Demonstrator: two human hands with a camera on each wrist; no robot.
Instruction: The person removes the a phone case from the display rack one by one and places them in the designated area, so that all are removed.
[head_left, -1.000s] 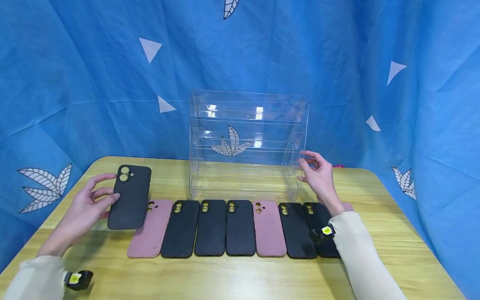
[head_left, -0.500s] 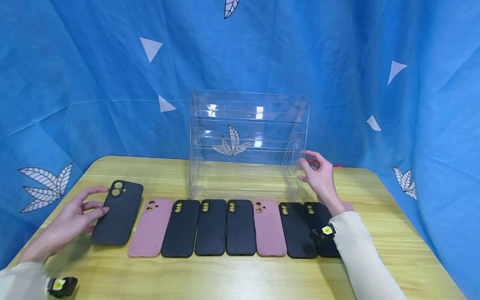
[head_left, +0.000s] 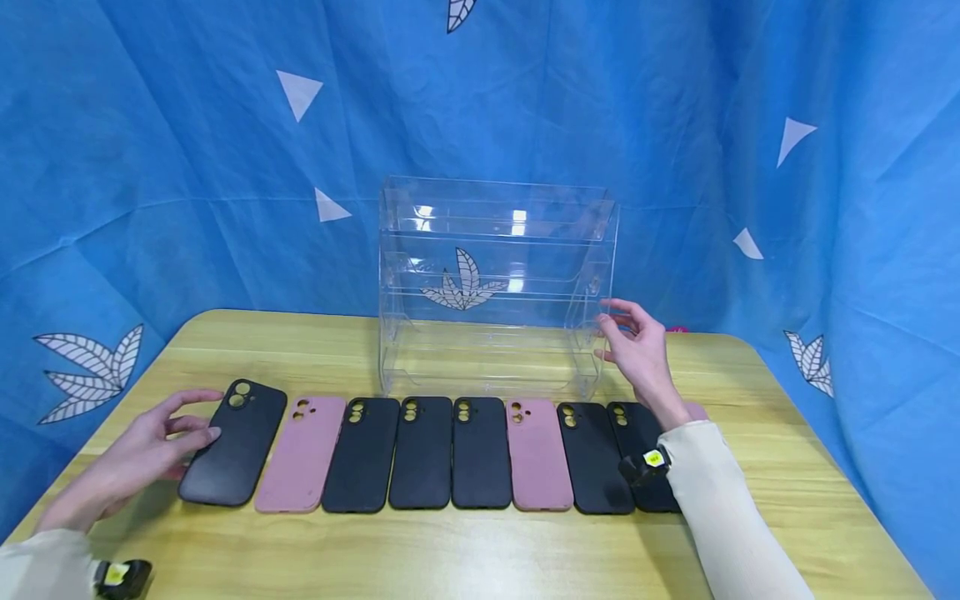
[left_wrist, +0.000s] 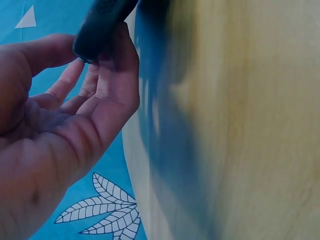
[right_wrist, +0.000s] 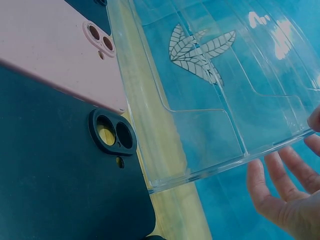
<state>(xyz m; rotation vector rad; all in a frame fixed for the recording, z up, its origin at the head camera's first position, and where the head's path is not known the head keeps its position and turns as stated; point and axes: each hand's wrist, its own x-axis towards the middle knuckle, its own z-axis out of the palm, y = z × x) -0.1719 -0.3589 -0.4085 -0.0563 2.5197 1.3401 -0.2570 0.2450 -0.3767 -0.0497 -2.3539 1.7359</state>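
Note:
My left hand (head_left: 153, 446) holds a black phone case (head_left: 234, 446) by its left edge, thumb on its face and fingers at the rim. The case is tilted, close over the table at the left end of a row. In the left wrist view, a dark corner of the case (left_wrist: 102, 30) sits between thumb and fingers. My right hand (head_left: 637, 346) is at the right side panel of a clear tiered display rack (head_left: 495, 387). In the right wrist view its thumb overlaps the panel of the rack (right_wrist: 200, 145), and the curled fingertips lie along the outer edge.
A pink phone case (head_left: 302, 454) lies beside the held one. Several black cases and another pink case (head_left: 540, 458) continue the row before the rack. My right forearm (head_left: 731, 508) covers the row's right end. A blue curtain (head_left: 225, 167) hangs behind the wooden table (head_left: 480, 554).
My left hand has carried the black case left and down from over the pink case to beside it, tilting it toward the table. The right hand has stayed at the rack.

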